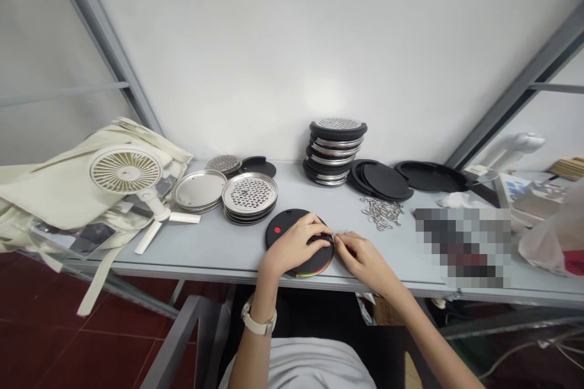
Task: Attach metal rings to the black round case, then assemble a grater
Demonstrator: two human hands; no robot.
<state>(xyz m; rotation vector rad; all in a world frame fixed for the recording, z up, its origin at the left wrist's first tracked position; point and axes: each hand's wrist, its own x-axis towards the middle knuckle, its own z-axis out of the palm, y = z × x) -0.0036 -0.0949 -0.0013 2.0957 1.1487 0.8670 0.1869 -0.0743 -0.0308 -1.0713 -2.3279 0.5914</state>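
A round black disc (285, 222) with a red dot and a thin coloured rim lies flat at the front of the table. Across it rests my left hand (298, 244), its thumb and fingers closed at the disc's right edge. My right hand (358, 253) meets it there, thumb and forefinger pinched on a small silvery metal piece (333, 236), mostly hidden by the fingertips. A pile of small metal chains or clips (383, 213) lies behind my right hand. Beyond my left hand stands a stack of round perforated metal grater plates (250, 192).
Plain metal discs (199, 187) are stacked at left, beside a white handheld fan (128, 171) and a cream bag (59, 185). At the wall rises a tall stack of black and metal discs (335, 152). Black covers (387, 180) lie right of it. A plastic bag (547, 243) sits far right.
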